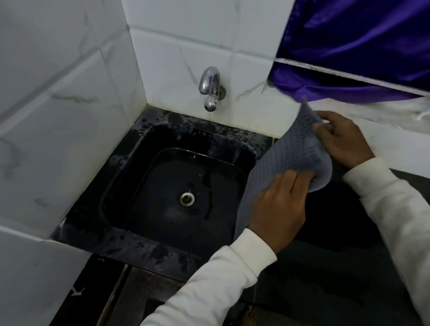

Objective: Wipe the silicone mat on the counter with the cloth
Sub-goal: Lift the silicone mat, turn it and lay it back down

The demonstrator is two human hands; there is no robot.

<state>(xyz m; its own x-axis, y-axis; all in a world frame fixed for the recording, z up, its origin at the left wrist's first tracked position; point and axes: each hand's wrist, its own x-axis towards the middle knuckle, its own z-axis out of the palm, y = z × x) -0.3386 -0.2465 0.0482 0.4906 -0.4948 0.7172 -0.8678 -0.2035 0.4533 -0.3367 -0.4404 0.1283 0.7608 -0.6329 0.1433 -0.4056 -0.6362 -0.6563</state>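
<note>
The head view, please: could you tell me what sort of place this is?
Probably a small kitchen or wash area: a black sink set in a dark counter, a chrome tap and white tiled walls.

The sink (pixel 145 163) is set in the counter (pixel 337 268) at the left, with the tap (pixel 209 89) on the wall behind it. The cloth (pixel 295 157) hangs at its right edge, between both hands.

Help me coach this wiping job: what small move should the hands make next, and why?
Probably lower the grey textured sheet flat onto the dark counter. The left hand and the right hand both grip it, raised and curled, partly over the sink's rim, so nothing can be wiped yet. Whether this sheet is the mat or the cloth, I cannot tell.
</note>
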